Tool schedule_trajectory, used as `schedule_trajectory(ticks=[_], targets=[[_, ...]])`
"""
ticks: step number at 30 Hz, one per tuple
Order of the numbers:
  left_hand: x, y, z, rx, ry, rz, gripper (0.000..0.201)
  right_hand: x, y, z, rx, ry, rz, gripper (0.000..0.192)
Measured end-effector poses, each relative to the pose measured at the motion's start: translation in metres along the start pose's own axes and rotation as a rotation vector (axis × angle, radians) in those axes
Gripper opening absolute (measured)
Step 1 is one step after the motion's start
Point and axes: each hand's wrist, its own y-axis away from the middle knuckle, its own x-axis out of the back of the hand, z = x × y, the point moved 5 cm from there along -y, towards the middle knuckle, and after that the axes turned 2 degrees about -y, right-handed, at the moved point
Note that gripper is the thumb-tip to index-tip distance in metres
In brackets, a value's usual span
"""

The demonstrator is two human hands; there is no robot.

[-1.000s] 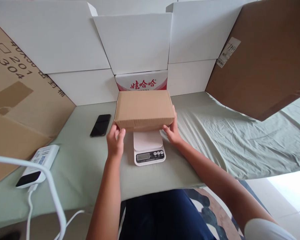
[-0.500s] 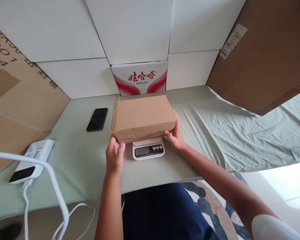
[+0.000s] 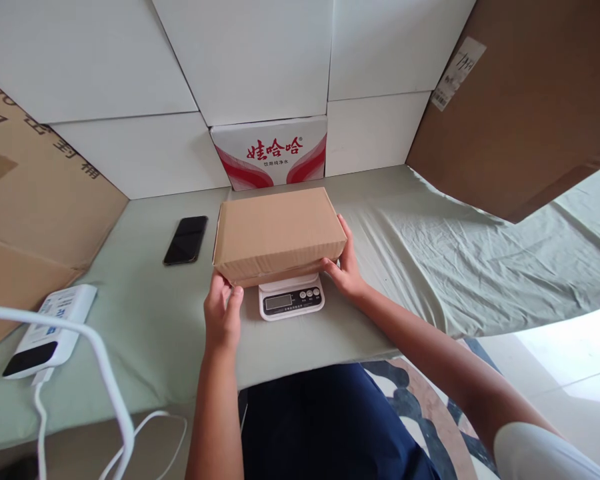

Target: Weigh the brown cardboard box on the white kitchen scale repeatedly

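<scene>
Head view. My left hand [image 3: 223, 312] cups the near left corner of the brown carton [image 3: 279, 233]; my right hand [image 3: 347, 263] presses flat on its right end. Both hands are clamped on the carton, well apart from each other. The carton sits on the white kitchen scale [image 3: 291, 299], covering the platform; only the display and buttons show in front.

To do this well, I judge: centre the carton on the platform, keep it level, no overhang touching the green sheet [image 3: 430, 253].

Carton is shut, contents unseen. Red-printed box [image 3: 270, 153] behind it is also closed. Black phone [image 3: 185, 239] lies to the left.
</scene>
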Motion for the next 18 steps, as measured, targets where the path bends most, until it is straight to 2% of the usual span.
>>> schedule_trajectory(ticks=[5,7,9,11,13,14,16,18], targets=[[-0.003,-0.001,0.000,0.018,-0.010,-0.011,0.069,0.000,0.000,-0.002,-0.032,-0.002,0.010,0.096],[0.000,0.000,0.001,-0.027,-0.005,0.022,0.075,0.001,-0.001,-0.002,-0.031,-0.020,0.028,0.095],[0.012,0.001,0.006,-0.122,0.019,0.148,0.078,0.007,-0.003,-0.001,-0.017,-0.046,0.096,0.089],[0.031,0.004,0.010,-0.179,0.061,0.338,0.068,0.017,-0.007,0.002,-0.016,-0.072,0.205,0.082],[0.048,0.001,0.010,-0.109,0.100,0.486,0.050,0.028,-0.013,0.009,-0.054,-0.094,0.314,0.077],[0.053,-0.004,0.009,-0.030,0.118,0.509,0.045,0.033,-0.016,0.014,-0.086,-0.109,0.358,0.075],[0.054,-0.024,0.005,0.144,0.158,0.472,0.044,0.040,-0.021,0.023,-0.159,-0.158,0.418,0.070],[0.048,-0.053,-0.002,0.260,0.203,0.412,0.041,0.044,-0.025,0.033,-0.232,-0.236,0.442,0.062]])
